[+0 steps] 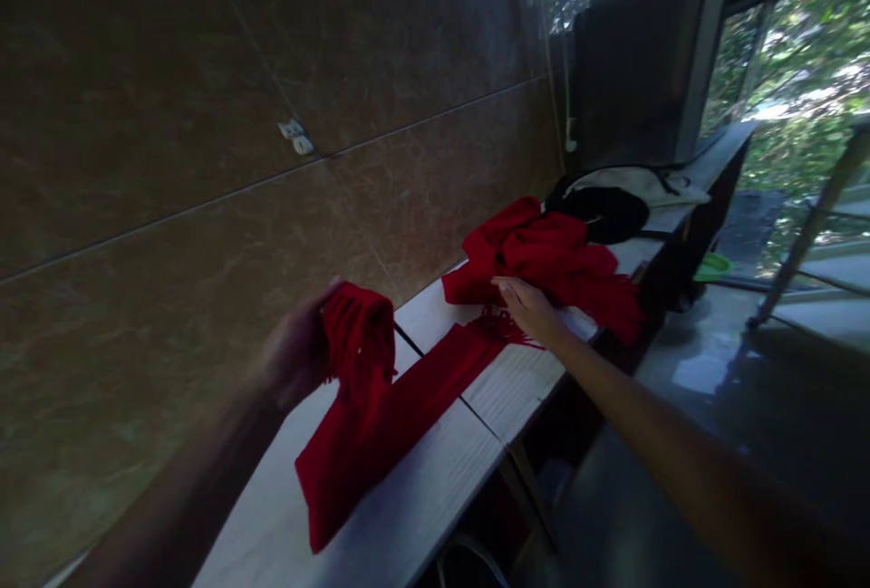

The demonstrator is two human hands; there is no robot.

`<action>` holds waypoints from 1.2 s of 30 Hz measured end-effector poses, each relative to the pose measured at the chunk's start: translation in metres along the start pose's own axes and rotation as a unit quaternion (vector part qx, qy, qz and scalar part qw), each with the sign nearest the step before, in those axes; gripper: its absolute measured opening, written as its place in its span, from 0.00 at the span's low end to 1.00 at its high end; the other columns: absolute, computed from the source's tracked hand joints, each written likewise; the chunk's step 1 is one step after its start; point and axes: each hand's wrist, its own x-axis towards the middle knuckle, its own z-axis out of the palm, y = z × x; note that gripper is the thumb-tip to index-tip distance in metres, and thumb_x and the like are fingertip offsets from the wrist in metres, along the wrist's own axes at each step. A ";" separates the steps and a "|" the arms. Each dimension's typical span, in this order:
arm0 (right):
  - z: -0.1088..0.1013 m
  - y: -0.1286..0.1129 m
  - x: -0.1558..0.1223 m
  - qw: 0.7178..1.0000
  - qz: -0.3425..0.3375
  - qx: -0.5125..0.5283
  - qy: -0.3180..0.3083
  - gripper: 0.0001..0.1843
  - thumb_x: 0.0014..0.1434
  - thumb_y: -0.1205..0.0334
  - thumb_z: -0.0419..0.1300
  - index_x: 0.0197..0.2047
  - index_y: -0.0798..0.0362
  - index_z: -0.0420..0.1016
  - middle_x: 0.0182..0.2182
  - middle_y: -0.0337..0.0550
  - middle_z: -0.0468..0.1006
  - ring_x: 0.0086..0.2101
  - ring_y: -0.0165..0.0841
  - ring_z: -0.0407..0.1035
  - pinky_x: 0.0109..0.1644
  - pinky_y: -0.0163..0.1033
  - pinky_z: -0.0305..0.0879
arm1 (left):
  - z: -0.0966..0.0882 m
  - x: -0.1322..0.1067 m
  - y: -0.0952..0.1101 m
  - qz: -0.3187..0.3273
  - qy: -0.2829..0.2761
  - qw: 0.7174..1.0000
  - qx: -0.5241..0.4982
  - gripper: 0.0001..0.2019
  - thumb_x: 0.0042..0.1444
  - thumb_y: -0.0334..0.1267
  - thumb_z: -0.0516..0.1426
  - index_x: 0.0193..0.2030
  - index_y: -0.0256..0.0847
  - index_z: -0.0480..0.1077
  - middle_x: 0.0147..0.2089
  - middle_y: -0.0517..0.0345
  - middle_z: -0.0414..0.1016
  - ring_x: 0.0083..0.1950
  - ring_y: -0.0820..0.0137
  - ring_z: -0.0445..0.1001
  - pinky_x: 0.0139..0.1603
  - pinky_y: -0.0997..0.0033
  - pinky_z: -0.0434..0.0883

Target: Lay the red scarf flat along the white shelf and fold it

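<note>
A long red scarf [414, 416] lies folded in a narrow strip along the white table, its far fringe spread near my right hand. My left hand [305, 348] is closed around the raised near end, where the cloth is bunched and its fringe hangs down. My right hand [534, 309] reaches over the far fringe, at the edge of a heap of red scarves [536, 244]. Its fingers are stretched out, and I see nothing gripped in them. Whether it touches the cloth I cannot tell.
The white table [435, 515] runs along a brown tiled wall [169, 325] and has a dark seam across it. A black and white bag [612, 203] sits beyond the heap. On the right are a floor, a green round object [713, 266] and a window.
</note>
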 end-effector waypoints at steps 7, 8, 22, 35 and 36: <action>0.003 0.008 -0.005 1.000 -0.002 0.021 -0.014 0.17 0.68 0.63 0.50 0.51 0.49 0.79 0.48 0.45 0.83 0.48 0.38 0.77 0.57 0.46 0.72 | 0.094 0.067 -0.051 -0.089 -0.103 0.989 -0.057 0.13 0.71 0.38 0.52 0.36 0.36 0.71 0.33 0.55 0.78 0.30 0.73 0.78 0.38 0.76 0.78; 0.004 0.008 -0.005 1.000 -0.002 0.023 -0.020 0.17 0.67 0.66 0.51 0.51 0.49 0.79 0.47 0.45 0.83 0.48 0.38 0.78 0.56 0.45 0.73 | 0.102 0.073 -0.058 -0.113 -0.125 0.984 -0.053 0.15 0.72 0.42 0.51 0.39 0.36 0.72 0.34 0.53 0.78 0.31 0.72 0.79 0.39 0.74 0.79; 0.000 0.004 -0.005 0.998 0.024 0.030 -0.051 0.18 0.70 0.56 0.49 0.52 0.47 0.78 0.50 0.44 0.83 0.51 0.39 0.76 0.61 0.48 0.70 | -0.068 0.016 -0.097 0.018 -0.004 0.941 0.337 0.28 0.46 0.64 0.60 0.39 0.38 0.73 0.28 0.56 0.74 0.26 0.69 0.71 0.19 0.75 0.63; -0.004 -0.030 -0.013 0.989 -0.020 -0.064 -0.134 0.21 0.64 0.49 0.51 0.52 0.46 0.79 0.53 0.48 0.81 0.56 0.45 0.73 0.66 0.56 0.65 | -0.142 -0.064 -0.165 -0.058 0.032 0.940 0.334 0.29 0.48 0.61 0.59 0.49 0.41 0.70 0.30 0.57 0.76 0.24 0.66 0.75 0.14 0.75 0.65; -0.003 -0.038 -0.017 0.986 -0.038 -0.071 -0.145 0.21 0.65 0.49 0.51 0.53 0.46 0.78 0.56 0.48 0.79 0.58 0.45 0.71 0.68 0.57 0.63 | -0.140 -0.062 -0.164 -0.060 0.035 0.938 0.338 0.27 0.50 0.60 0.59 0.48 0.41 0.70 0.29 0.57 0.76 0.22 0.67 0.74 0.14 0.75 0.64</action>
